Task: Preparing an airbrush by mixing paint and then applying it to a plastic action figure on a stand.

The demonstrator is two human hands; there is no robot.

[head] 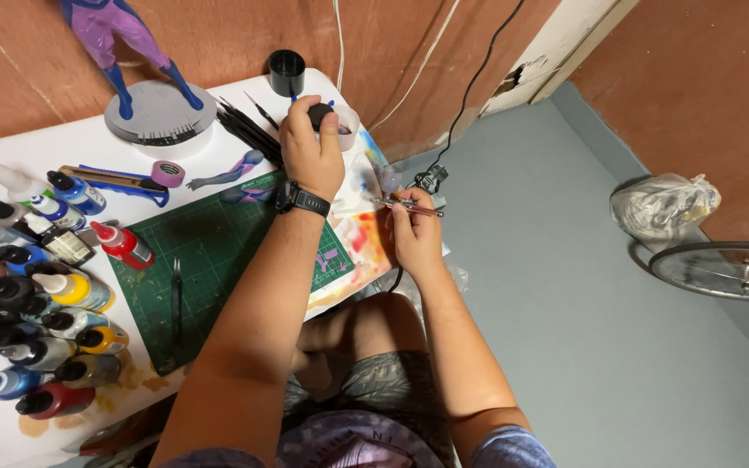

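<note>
Left hand: your left hand (312,147), wearing a black wristwatch (302,199), is closed round a small black-capped bottle (319,113), fingers curled over it.
Bottle position: held above the clear plastic cup (345,126) at the far edge of the white table (62,143).
Right hand: your right hand (416,234) pinches a slim metal airbrush (409,205) (lying roughly level), just off the table's edge.
Nearby: green cutting mat (218,251), rows of dropper paint bottles (36,321), purple figurine (123,43).

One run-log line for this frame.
left hand: grips small black round object over clear plastic cup | right hand: holds slim metal airbrush | green cutting mat: beneath left forearm
</note>
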